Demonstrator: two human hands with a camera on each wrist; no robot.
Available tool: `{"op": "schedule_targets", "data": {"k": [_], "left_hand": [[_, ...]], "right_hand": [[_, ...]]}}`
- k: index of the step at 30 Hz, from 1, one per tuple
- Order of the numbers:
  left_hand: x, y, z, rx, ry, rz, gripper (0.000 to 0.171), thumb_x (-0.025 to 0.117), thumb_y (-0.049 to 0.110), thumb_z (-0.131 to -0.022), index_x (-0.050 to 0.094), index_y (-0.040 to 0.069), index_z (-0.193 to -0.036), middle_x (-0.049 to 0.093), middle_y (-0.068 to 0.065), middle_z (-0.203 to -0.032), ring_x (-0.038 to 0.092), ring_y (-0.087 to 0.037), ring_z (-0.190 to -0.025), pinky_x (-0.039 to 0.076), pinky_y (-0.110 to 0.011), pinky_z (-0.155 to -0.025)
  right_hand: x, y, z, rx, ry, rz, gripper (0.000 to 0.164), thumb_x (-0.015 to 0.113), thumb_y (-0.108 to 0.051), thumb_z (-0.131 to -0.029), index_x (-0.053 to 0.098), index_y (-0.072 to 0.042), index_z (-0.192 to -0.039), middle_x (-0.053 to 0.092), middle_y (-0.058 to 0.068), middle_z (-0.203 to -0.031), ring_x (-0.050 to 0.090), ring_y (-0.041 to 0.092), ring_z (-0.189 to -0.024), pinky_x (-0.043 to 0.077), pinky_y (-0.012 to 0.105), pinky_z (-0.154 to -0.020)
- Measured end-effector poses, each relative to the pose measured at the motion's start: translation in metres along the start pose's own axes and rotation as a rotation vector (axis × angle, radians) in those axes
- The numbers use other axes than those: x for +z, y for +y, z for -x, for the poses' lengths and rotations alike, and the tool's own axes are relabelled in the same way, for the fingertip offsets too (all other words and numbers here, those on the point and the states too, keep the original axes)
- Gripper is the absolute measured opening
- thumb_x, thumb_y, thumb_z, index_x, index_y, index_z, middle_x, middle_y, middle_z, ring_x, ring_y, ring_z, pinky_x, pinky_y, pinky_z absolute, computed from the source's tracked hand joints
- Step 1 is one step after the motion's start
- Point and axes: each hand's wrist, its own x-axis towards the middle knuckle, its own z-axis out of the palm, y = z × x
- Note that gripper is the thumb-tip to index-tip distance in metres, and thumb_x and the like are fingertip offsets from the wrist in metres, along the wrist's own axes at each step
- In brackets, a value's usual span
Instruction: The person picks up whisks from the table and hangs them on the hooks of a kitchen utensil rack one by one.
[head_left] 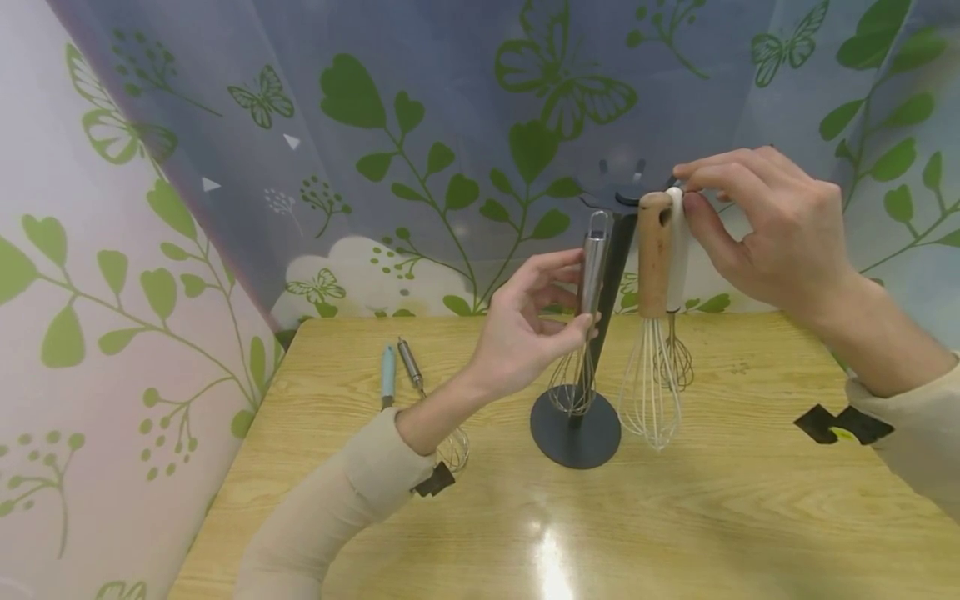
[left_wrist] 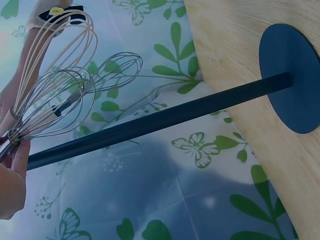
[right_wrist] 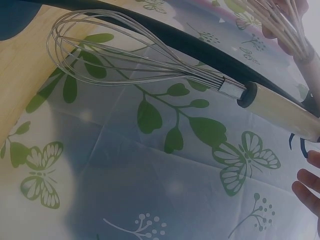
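My left hand (head_left: 532, 321) holds a metal whisk (head_left: 592, 267) by its steel handle, wires downward, left of the black stand's pole (head_left: 617, 267). Its wires (left_wrist: 55, 105) show close up in the left wrist view. To the pole's right hangs a whisk with a wooden handle (head_left: 654, 258) and pale wires. Behind that is a white-handled whisk (head_left: 677, 267) with metal wires. My right hand (head_left: 780, 225) pinches the top of this white handle beside the stand's hooks (head_left: 628, 199); the exact finger contact is partly hidden. In the right wrist view, other fingers (right_wrist: 307, 180) extend below the handle (right_wrist: 285, 112).
The stand's round black base (head_left: 576, 446) rests on the wood-grain table (head_left: 712, 500). To the left lie a blue-handled utensil (head_left: 387, 373) and another metal whisk (head_left: 409, 363), both partly covered by my left arm. A patterned curtain (head_left: 450, 83) hangs close behind the table.
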Motion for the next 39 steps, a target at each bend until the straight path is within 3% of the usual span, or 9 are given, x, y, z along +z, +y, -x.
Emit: {"op": "schedule_targets", "data": {"k": [2, 5, 14, 26, 32, 35, 39], "left_hand": [[0.0002, 0.0007, -0.0004, -0.003, -0.004, -0.002, 0.062, 0.062, -0.02, -0.086, 0.047, -0.011, -0.145, 0.059, -0.038, -0.127, 0.068, -0.007, -0.09, 0.07, -0.047, -0.075], [0.0002, 0.0017, -0.0013, -0.008, -0.008, -0.008, 0.062, 0.063, -0.02, -0.086, 0.047, -0.011, -0.145, 0.059, -0.037, -0.127, 0.068, -0.007, -0.091, 0.07, -0.046, -0.075], [0.0009, 0.0053, -0.0045, -0.028, -0.013, -0.024, 0.059, 0.063, -0.018, -0.088, 0.048, -0.011, -0.145, 0.06, -0.036, -0.126, 0.071, -0.021, -0.092, 0.07, -0.043, -0.076], [0.0025, 0.0045, -0.0068, -0.011, -0.039, 0.007, 0.063, 0.062, -0.021, -0.087, 0.046, -0.012, -0.147, 0.058, -0.038, -0.128, 0.068, -0.009, -0.092, 0.07, -0.045, -0.076], [0.0039, 0.0032, -0.0071, -0.02, -0.049, 0.006, 0.061, 0.061, -0.021, -0.088, 0.046, -0.012, -0.147, 0.058, -0.038, -0.128, 0.067, -0.007, -0.091, 0.07, -0.045, -0.077], [0.0045, 0.0021, -0.0072, -0.018, -0.051, -0.004, 0.06, 0.062, -0.02, -0.089, 0.047, -0.012, -0.147, 0.059, -0.037, -0.126, 0.067, -0.008, -0.09, 0.07, -0.044, -0.076], [0.005, 0.0017, -0.0075, -0.023, -0.053, -0.014, 0.058, 0.063, -0.019, -0.09, 0.047, -0.012, -0.146, 0.06, -0.036, -0.125, 0.069, -0.014, -0.09, 0.07, -0.043, -0.076]], "right_hand": [[-0.0003, 0.0001, -0.0001, -0.003, -0.004, 0.004, 0.032, 0.058, -0.026, -0.103, 0.077, -0.001, -0.099, 0.081, 0.015, -0.102, 0.068, 0.036, -0.075, 0.04, 0.026, -0.066], [-0.0007, 0.0003, 0.0001, -0.003, -0.008, 0.005, 0.033, 0.058, -0.027, -0.103, 0.077, 0.0, -0.099, 0.081, 0.015, -0.102, 0.068, 0.036, -0.075, 0.04, 0.024, -0.067], [-0.0004, 0.0009, 0.0001, -0.002, -0.008, 0.0, 0.032, 0.058, -0.027, -0.103, 0.077, -0.001, -0.099, 0.081, 0.015, -0.102, 0.067, 0.036, -0.074, 0.034, 0.01, -0.075], [-0.0004, 0.0014, 0.0002, -0.013, -0.011, 0.013, 0.034, 0.057, -0.028, -0.104, 0.077, -0.001, -0.1, 0.081, 0.015, -0.102, 0.067, 0.035, -0.074, 0.041, 0.029, -0.065], [-0.0007, 0.0014, 0.0003, -0.008, -0.015, 0.011, 0.034, 0.057, -0.028, -0.104, 0.077, -0.001, -0.1, 0.081, 0.015, -0.103, 0.067, 0.035, -0.074, 0.04, 0.024, -0.067], [-0.001, 0.0012, 0.0005, -0.008, -0.018, 0.013, 0.034, 0.057, -0.028, -0.104, 0.077, -0.001, -0.1, 0.081, 0.015, -0.103, 0.067, 0.035, -0.074, 0.041, 0.029, -0.065], [-0.0005, 0.0011, 0.0005, -0.005, -0.014, 0.009, 0.034, 0.057, -0.028, -0.104, 0.077, -0.001, -0.1, 0.081, 0.015, -0.102, 0.067, 0.035, -0.074, 0.04, 0.022, -0.068]]}}
